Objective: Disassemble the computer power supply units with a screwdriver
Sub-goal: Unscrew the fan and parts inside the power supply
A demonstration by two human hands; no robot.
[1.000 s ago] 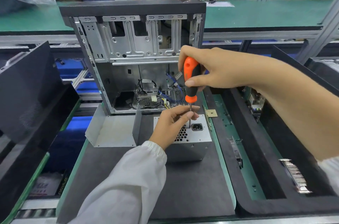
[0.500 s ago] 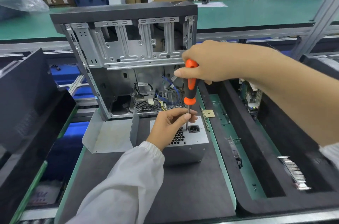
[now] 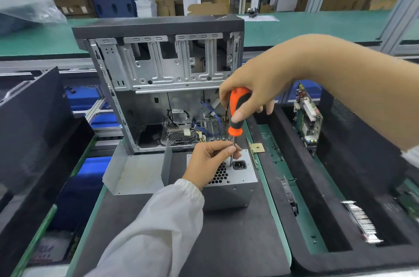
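**A:** What does each grip have hold of?

**B:** The right hand [image 3: 256, 86] is wrapped round the orange and black handle of the screwdriver [image 3: 235, 115], thumb pressed on the black band, tool standing nearly upright. The left hand [image 3: 209, 161] pinches the metal shaft low down between thumb and fingertips [image 3: 232, 148], the other fingers curled.

**A:** And the tip?

**B:** It meets the top face of the power supply unit [image 3: 235, 182], just left of the black mains socket [image 3: 239, 165] and right of the honeycomb vent. I cannot tell whether it sits in a screw.

**A:** Where is the unit itself?

**B:** On the dark mat of the worktop [image 3: 226, 242], standing with its socket face up, just in front of the open computer case [image 3: 163, 86]. A bent grey metal cover [image 3: 138, 174] lies just to its left.

**A:** Anything further out?

**B:** To the right, a black foam tray [image 3: 317, 197] holds circuit boards [image 3: 308, 118]; a small brass-coloured plate [image 3: 257, 147] lies near the unit's right corner.
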